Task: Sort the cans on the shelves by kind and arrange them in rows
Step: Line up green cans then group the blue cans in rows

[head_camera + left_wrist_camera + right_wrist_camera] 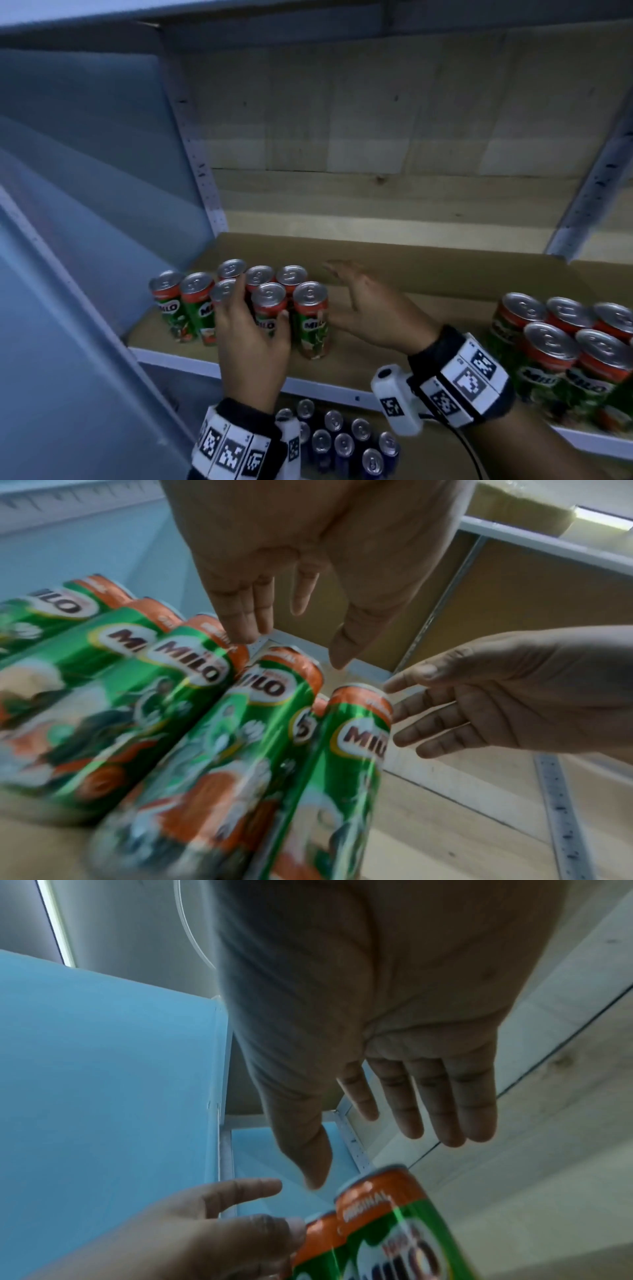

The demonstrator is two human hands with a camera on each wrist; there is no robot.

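Several green and red Milo cans point(310, 318) stand upright in a tight cluster at the left of the cardboard-lined shelf point(411, 274). My left hand point(255, 308) reaches over the cluster from the front, fingers straight across the can tops, thumb against a front can point(269, 308). In the left wrist view the left hand point(294, 645) hovers over the Milo cans point(267, 723) without curling round any. My right hand point(339, 294) is open, palm facing the cluster's right side, just beside the rightmost can point(356, 750). The right wrist view shows the right hand point(377, 1153) spread above a Milo can point(394, 1231).
A second group of Milo cans point(548, 359) stands at the right end of the same shelf. Several blue cans point(342, 442) sit on the shelf below. A blue side panel point(85, 205) closes the left. Bare cardboard lies between the two Milo groups.
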